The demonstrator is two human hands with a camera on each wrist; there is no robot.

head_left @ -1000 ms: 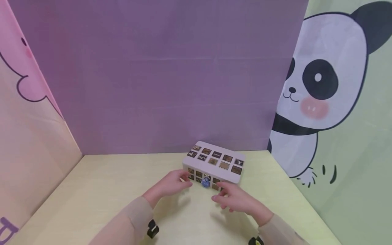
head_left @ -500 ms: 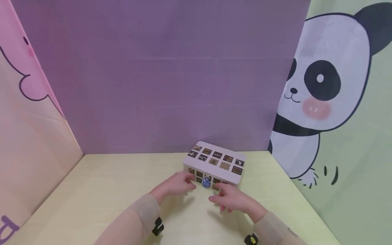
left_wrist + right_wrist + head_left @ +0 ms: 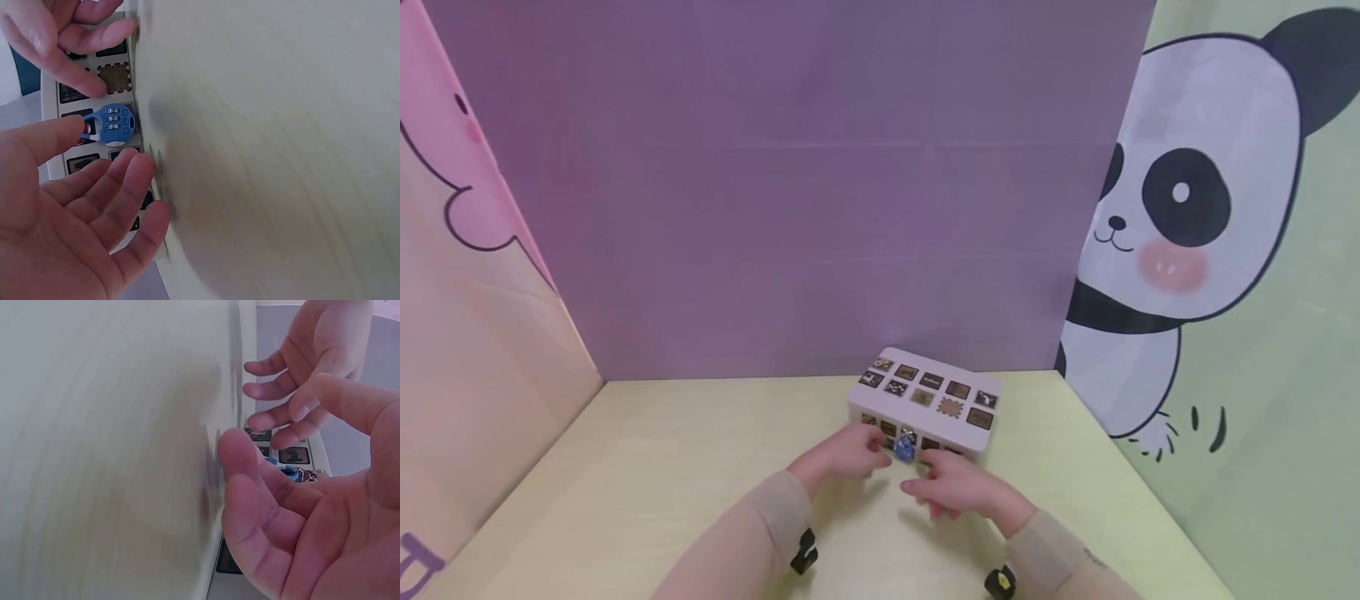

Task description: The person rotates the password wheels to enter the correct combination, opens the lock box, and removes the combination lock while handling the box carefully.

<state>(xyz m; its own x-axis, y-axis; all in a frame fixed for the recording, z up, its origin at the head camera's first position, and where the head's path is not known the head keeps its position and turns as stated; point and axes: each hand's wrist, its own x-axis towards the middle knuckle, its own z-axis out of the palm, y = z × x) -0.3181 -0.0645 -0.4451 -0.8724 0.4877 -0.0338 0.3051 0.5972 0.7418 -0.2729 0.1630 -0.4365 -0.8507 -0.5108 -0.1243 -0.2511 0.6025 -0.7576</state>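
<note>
So there's a white rectangular box with rounded corners and little stamp-like pictures all over it (image 3: 921, 400), sitting a bit crooked near the back of the pale wood-grain tabletop (image 3: 685, 467), lid down. Hanging on its front is a small blue combination padlock with silver dials (image 3: 114, 123), right between the two hands. The left hand (image 3: 852, 451) is just left of the lock, fingers apart and loosely bent, nothing gripped that I can see; its thumb tip overlaps the shackle in the left wrist view, but can't tell if it's actually touching. The right hand (image 3: 961, 485) is on the other side, also loosely spread and not pinching anything, index fingertip close to the box front. Both arms are in beige sleeves (image 3: 778, 507). Behind it all is a plain purple backdrop (image 3: 812, 192), with a big black-and-white cartoon panda (image 3: 1202, 108) on the right wall.
</note>
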